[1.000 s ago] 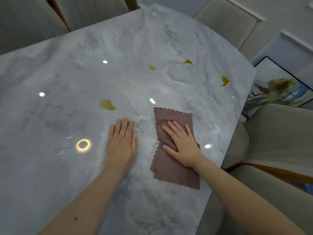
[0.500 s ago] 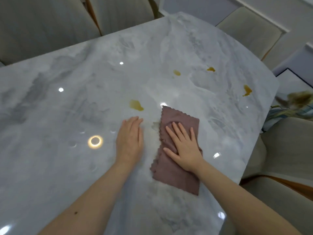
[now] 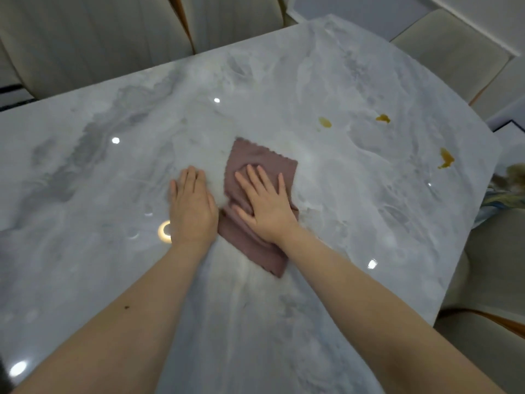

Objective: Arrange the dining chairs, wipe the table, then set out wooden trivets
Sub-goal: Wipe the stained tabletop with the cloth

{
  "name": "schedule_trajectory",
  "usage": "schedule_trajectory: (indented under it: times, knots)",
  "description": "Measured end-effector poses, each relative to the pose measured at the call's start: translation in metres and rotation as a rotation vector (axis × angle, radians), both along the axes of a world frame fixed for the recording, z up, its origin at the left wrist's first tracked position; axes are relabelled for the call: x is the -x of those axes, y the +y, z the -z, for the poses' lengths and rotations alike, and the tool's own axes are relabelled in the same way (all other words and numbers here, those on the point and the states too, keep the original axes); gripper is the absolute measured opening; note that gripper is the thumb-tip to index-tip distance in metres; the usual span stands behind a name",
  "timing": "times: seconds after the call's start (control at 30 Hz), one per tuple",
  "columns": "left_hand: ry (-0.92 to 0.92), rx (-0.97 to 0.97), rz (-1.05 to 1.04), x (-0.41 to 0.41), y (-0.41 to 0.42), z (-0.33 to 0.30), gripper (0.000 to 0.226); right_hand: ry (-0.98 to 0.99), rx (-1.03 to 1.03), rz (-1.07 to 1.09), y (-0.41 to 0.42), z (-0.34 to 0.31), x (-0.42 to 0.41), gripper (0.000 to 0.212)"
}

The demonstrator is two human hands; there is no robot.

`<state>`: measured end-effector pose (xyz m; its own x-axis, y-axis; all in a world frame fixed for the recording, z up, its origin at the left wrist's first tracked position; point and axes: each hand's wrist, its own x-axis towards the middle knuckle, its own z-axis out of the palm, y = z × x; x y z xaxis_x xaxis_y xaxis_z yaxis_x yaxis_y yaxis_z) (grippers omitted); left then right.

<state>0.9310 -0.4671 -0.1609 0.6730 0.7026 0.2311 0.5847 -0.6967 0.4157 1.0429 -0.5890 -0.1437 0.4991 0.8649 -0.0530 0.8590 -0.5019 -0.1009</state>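
We look down on marble table (image 3: 369, 209). Our right hand (image 3: 265, 204) lies flat, fingers (image 3: 255, 177) spread, pressing mauve cloth (image 3: 255, 163); cloth bunched near thumb. Our left hand (image 3: 191, 206) flat on bare table just beside cloth. Three yellow-brown stains (image 3: 324, 122) far right, well apart from cloth. Beige chairs (image 3: 85, 38) along far edge and right side.

This is the dining area of a home. A glossy grey marble tabletop (image 3: 355, 194) with yellow-brown food stains (image 3: 445, 158) is ringed by cream upholstered dining chairs (image 3: 93, 44), and a framed painting (image 3: 508, 189) sits low at the right edge.
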Motion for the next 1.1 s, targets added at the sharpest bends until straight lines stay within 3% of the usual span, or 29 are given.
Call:
schedule_trajectory:
  times: [0.07, 0.13, 0.23, 0.4, 0.47, 0.57, 0.7, 0.8, 0.93, 1.1]
  knots:
    - [0.003, -0.007, -0.001, 0.001, 0.0, -0.001, 0.044, -0.013, 0.02, -0.166, -0.031, 0.0, 0.002, 0.07]
    - [0.014, -0.011, -0.01, 0.002, -0.002, -0.001, 0.043, -0.003, 0.061, -0.178, -0.057, -0.002, -0.014, 0.07]
    - [0.046, -0.022, -0.014, 0.0, -0.004, -0.002, 0.046, 0.01, 0.094, -0.018, -0.047, -0.003, -0.042, 0.075]
    - [0.06, -0.001, -0.002, 0.0, -0.002, -0.003, 0.055, 0.047, 0.052, 0.178, 0.036, 0.0, -0.047, 0.071]
    - [0.029, 0.014, -0.003, 0.0, -0.003, -0.003, 0.055, 0.012, 0.033, 0.112, 0.049, 0.002, -0.024, 0.07]
    - [0.0, 0.016, -0.005, 0.0, -0.003, -0.003, 0.054, -0.036, 0.004, -0.153, 0.013, 0.002, 0.016, 0.069]
    - [0.025, 0.012, -0.006, 0.0, -0.003, -0.002, 0.055, -0.061, 0.041, -0.356, -0.071, 0.001, -0.013, 0.068]
    - [0.062, 0.008, -0.004, -0.001, -0.003, -0.002, 0.057, -0.03, 0.062, -0.13, -0.069, -0.001, -0.057, 0.076]
    - [0.015, 0.026, 0.003, -0.002, -0.003, -0.003, 0.058, 0.019, 0.031, 0.137, 0.012, -0.001, -0.055, 0.08]
    - [-0.234, 0.257, 0.028, 0.005, 0.003, -0.009, 0.063, 0.001, -0.02, 0.082, 0.043, 0.001, 0.021, 0.081]
